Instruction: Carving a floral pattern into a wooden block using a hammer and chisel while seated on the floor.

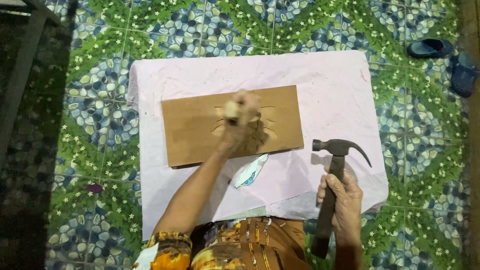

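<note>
A brown wooden board with thin carved lines lies on a pale pink cloth. My left hand is closed around a chisel with a light wooden handle, held upright on the board's middle; its tip is hidden by my fingers. My right hand grips the dark handle of a claw hammer, raised to the right of the board over the cloth.
A small white and blue scrap lies on the cloth just below the board. The floor is patterned tile in green and blue. Blue sandals sit at the upper right. A dark frame stands at the left.
</note>
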